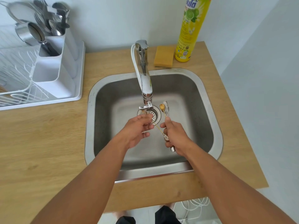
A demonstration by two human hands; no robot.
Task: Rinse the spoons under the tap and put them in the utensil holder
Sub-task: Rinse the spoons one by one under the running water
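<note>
Over the steel sink (pixel 208 110), a thin gold spoon (pixel 157 127) is pinched by the left hand (pixel 136 131) beneath the tap (pixel 145 84); two more spoons (pixel 165 107) are gripped in the right hand (pixel 175 138), well apart from the white utensil holder (pixel 55 65)

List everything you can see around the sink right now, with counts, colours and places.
Sink: one, steel, set in the wooden counter.
Tap: one, chrome, over the drain.
Spoons: at least three, one gold bowl and one silver above the right hand, one thin gold handle between the hands.
Sponge: one, yellow, behind the sink.
Dish soap bottle: one, yellow, right of the sponge.
Utensil holder: one, white, on the drying rack, cutlery in its back part.
Left hand: under the tap, on the thin handle.
Right hand: gripping spoons.
</note>
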